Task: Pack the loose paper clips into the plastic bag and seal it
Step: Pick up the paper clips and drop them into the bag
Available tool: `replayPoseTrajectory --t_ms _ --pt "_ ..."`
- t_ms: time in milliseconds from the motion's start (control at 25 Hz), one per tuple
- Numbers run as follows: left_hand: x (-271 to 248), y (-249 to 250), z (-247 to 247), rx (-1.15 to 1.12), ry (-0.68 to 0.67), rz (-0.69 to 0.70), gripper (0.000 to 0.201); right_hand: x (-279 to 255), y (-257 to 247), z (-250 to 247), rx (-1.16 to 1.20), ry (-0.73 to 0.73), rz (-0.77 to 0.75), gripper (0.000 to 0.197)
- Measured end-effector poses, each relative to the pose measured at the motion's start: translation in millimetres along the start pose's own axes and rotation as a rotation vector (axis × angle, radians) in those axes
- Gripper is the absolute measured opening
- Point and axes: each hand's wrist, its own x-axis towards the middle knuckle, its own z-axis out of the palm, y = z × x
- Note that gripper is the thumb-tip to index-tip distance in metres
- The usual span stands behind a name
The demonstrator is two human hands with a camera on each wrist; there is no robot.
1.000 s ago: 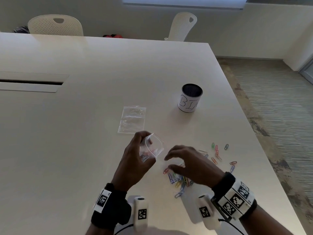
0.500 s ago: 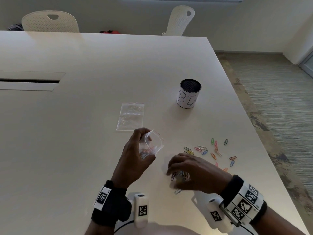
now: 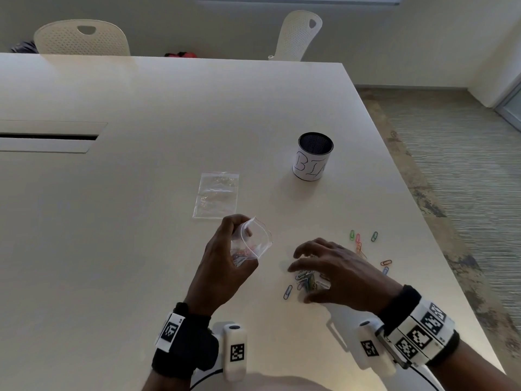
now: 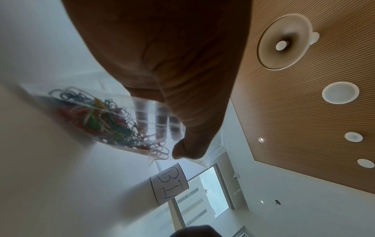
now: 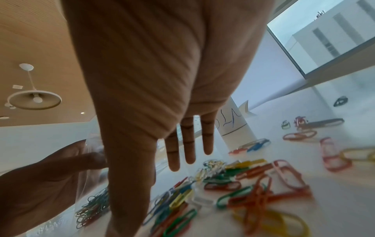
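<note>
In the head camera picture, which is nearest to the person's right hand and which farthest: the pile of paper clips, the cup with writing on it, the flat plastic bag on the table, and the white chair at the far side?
From the right hand, nearest first:
1. Pile of paper clips, directly under the fingers.
2. Flat plastic bag, ahead and to the left.
3. Cup, ahead; too close to the bag to call firmly.
4. White chair, beyond the table's far edge.

The right hand (image 3: 335,273) hides part of the paper clips (image 3: 308,279) beneath it.

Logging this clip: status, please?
Left hand grips open plastic bag, clips inside. Right hand open over loose paper clips. Bag unsealed. Nothing in the way.
</note>
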Motion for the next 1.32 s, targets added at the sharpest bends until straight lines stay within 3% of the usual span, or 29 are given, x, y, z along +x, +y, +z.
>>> replayPoseTrajectory --t_ms 120,400,680,880,1000,1120,1200,1320 --pt "0.4 -0.5 0.3 -0.004 0.004 0.002 0.065 -1.3 1.5 -0.7 -0.068 -0.059 0.010 0.057" --pt "1.3 -0.3 0.4 -0.006 0.007 0.003 0.065 2.7 0.2 7.3 -0.042 0.059 -0.018 0.018" --pt "2.0 0.0 -1.1 -0.016 0.005 0.009 0.064 13.6 -3.9 8.3 -0.096 0.110 0.031 0.013" --pt "1.0 0.3 -1.3 -0.022 0.019 0.006 0.064 12.7 13.0 1.5 0.306 0.324 0.146 0.010" --pt "1.7 0.0 -0.5 -0.012 0.018 0.009 0.065 11.8 8.2 -5.0 0.708 0.446 0.234 0.011" --pt "2.2 0.0 0.0 -0.011 0.011 0.006 0.064 15.2 -12.8 -20.0 1.106 0.503 0.201 0.009" --pt "1.7 -0.1 -0.2 -0.006 0.005 0.006 0.063 20.5 -28.5 -29.3 1.225 0.557 0.173 0.011" --pt "1.3 0.1 -0.6 0.002 0.012 0.006 0.065 35.0 -49.1 -36.8 1.202 0.584 0.119 0.012"
